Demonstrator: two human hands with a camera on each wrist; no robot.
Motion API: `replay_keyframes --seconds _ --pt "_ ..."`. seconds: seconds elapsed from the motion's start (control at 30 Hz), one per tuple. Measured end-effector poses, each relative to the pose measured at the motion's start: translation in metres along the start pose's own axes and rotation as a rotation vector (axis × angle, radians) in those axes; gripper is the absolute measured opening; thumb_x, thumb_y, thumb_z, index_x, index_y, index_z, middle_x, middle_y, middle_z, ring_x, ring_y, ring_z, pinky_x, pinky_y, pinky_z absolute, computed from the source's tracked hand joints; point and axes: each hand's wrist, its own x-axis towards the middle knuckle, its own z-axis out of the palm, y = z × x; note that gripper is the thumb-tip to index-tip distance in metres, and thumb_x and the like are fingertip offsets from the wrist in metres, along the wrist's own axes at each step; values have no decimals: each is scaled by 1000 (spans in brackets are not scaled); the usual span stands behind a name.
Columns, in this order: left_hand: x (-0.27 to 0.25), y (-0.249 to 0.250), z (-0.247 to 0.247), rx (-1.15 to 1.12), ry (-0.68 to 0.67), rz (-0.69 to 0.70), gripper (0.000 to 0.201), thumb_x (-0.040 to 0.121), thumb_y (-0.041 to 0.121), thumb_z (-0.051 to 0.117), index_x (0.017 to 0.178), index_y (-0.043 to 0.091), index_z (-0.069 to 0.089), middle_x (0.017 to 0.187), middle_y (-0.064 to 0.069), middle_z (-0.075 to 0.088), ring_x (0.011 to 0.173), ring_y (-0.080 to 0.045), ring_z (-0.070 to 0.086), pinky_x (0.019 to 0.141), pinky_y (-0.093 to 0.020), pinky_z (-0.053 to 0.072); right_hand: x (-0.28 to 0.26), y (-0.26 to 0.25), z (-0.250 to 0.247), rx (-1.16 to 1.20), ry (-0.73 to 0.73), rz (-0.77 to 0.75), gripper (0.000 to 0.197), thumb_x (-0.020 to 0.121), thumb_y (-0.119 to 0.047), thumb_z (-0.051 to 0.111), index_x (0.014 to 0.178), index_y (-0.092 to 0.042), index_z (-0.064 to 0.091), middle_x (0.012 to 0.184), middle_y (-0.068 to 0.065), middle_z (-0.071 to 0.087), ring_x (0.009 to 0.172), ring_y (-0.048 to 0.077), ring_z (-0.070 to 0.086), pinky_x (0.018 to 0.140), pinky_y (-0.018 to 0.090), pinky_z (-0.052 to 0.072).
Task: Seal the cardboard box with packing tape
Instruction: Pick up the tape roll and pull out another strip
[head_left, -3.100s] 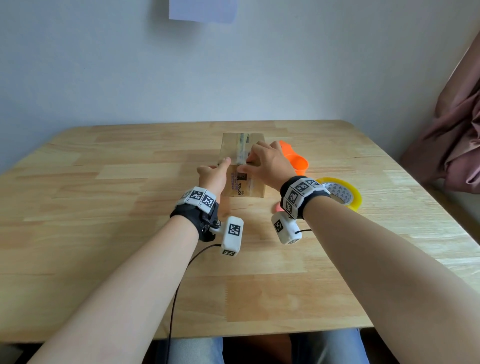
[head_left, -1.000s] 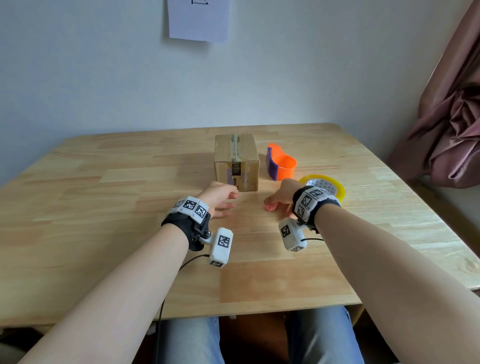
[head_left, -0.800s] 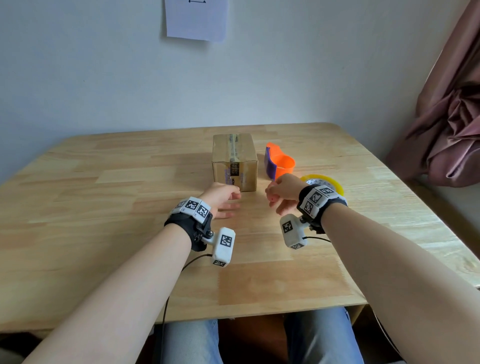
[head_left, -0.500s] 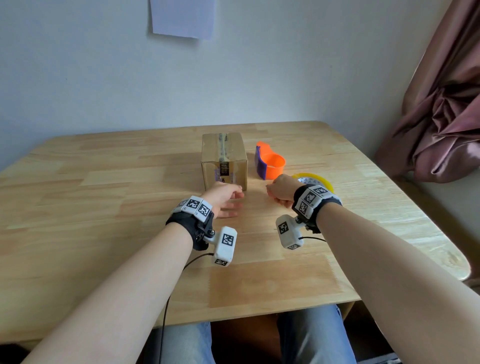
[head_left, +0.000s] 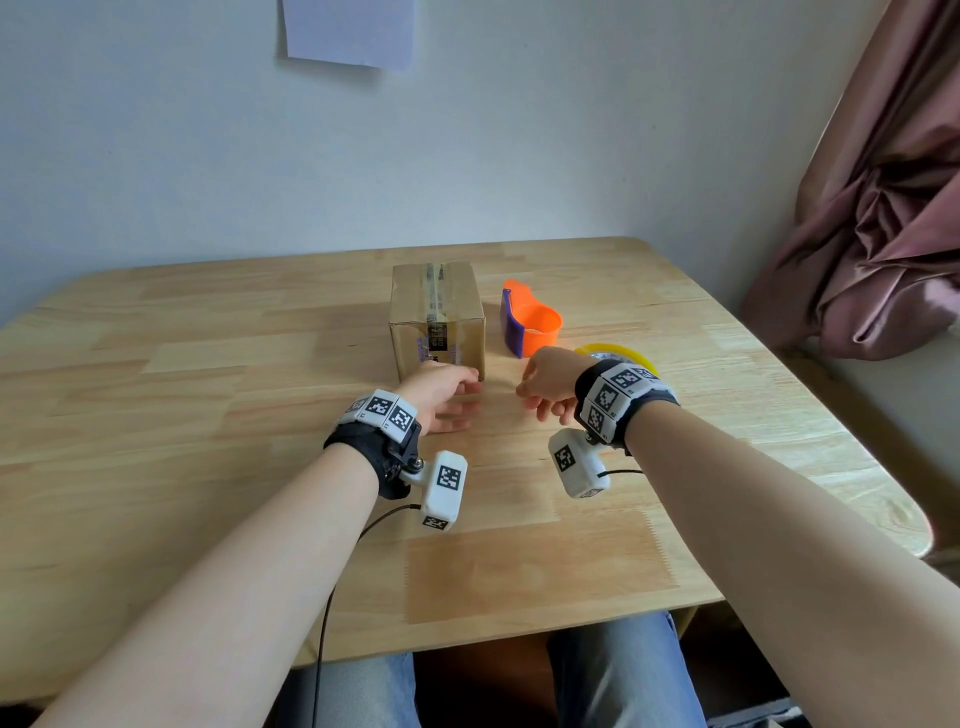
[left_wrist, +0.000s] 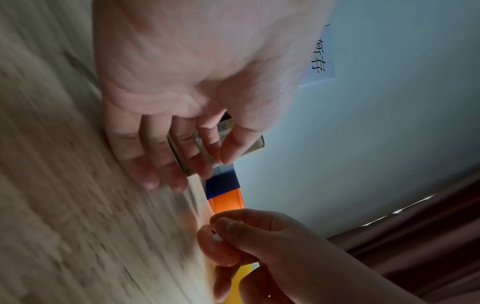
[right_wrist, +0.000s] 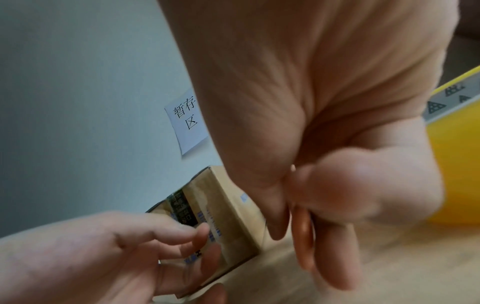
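Tape already runs along the top seam of the box, which stands mid-table just beyond my hands. I judge the step is checking the seal, so I'd press the strip ends flat. My left hand rests with fingers loose and empty; my right hand is curled, apparently pinching something small I cannot identify.
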Motion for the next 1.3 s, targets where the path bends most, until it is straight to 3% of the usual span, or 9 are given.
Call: replay_keyframes --seconds 0.17,0.3,0.47,0.57,0.7,0.83,1.03,1.17,1.3 --pt "4 1 3 -5 -2 0 10 99 15 61 107 14 67 104 -5 71 92 -28 72 72 -40 59 2 0 -11 -128 151 -38 20 93 -21 66 100 -4 74 69 4 71 51 17 62 53 28 50" --pt "7 2 9 -5 -16 3 17 99 14 60 115 12 65 98 -4 73 89 -27 72 69 -38 57 -2 10 -28 -192 491 -6 29 80 -33 78 101 -14 69 97 6 71 89 29 68 68 31 48" --pt "3 6 21 -1 -60 23 6 99 12 60 101 14 66 95 -4 72 86 -26 71 69 -35 53 -11 31 -30 -210 299 128 60 74 -25 87 120 -8 52 94 7 64 87 29 65 70 37 54" --pt "0 8 26 3 -85 50 9 98 12 62 104 12 69 95 -3 74 85 -25 69 71 -35 51 -13 29 -33 -101 383 72 52 82 -16 72 128 -13 47 96 4 58 91 27 60 66 33 49" --pt "-8 13 32 39 -163 124 26 93 25 73 115 12 71 109 -2 77 91 -21 68 76 -35 50 -24 6 -49 184 491 5 40 84 -23 64 123 -23 53 96 0 58 89 23 58 59 30 41" --pt "-16 19 31 23 -169 227 30 88 43 75 110 22 72 111 2 75 100 -20 67 80 -37 45 -39 -21 -47 434 430 -134 31 87 -22 64 118 -27 62 91 4 63 69 18 60 53 30 56" --pt "-20 7 -1 81 -39 373 36 84 38 80 107 10 78 108 -14 78 94 -26 72 89 -42 55 -46 -46 -31 161 182 -215 35 100 -32 50 134 -29 59 86 13 71 60 29 68 63 48 65" --pt "-26 -2 -19 97 -35 346 22 86 31 80 100 15 78 107 -11 78 92 -25 72 92 -42 56 -43 -55 -23 51 180 -265 34 98 -43 58 125 -25 68 84 1 69 64 23 72 58 43 65" --pt "-33 -2 -26 62 -38 321 19 89 30 77 100 14 76 99 -8 76 82 -22 70 75 -35 58 -39 -63 -16 49 250 -318 27 91 -40 68 112 -24 76 80 -7 71 68 17 75 52 33 62"
